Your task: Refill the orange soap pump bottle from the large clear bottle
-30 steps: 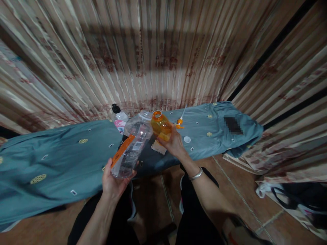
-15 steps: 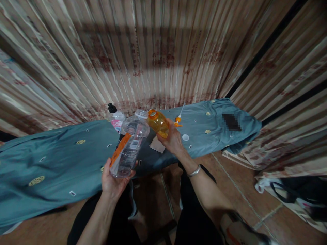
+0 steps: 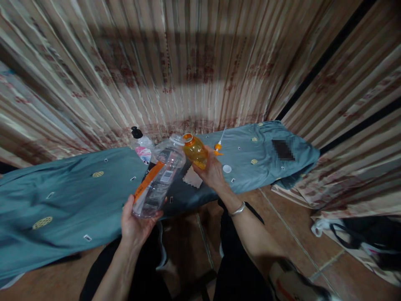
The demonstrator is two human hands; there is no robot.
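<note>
My left hand [image 3: 138, 221] is closed around the base of a large clear plastic bottle [image 3: 161, 175] with an orange label strip and a barcode. That bottle leans to the right, its uncapped neck close against the mouth of a small orange bottle [image 3: 196, 151]. My right hand [image 3: 213, 169] wraps the lower part of the orange bottle, which tilts to the left with its mouth open. An orange pump head [image 3: 218, 147] with a pale tube lies on the cloth beyond my right hand. I cannot tell whether liquid passes between the two necks.
A clear bottle with a black cap [image 3: 142, 146] stands behind on the teal cloth [image 3: 78, 196]. A beige scrap [image 3: 192, 177] and a white disc [image 3: 227, 169] lie near my right hand. Striped curtains [image 3: 194, 62] hang behind. A dark bag [image 3: 369, 238] sits at the lower right.
The large clear bottle has tipped slightly further to the right, toward the orange bottle. My left hand has shifted a little left with its base. The right hand has barely moved.
</note>
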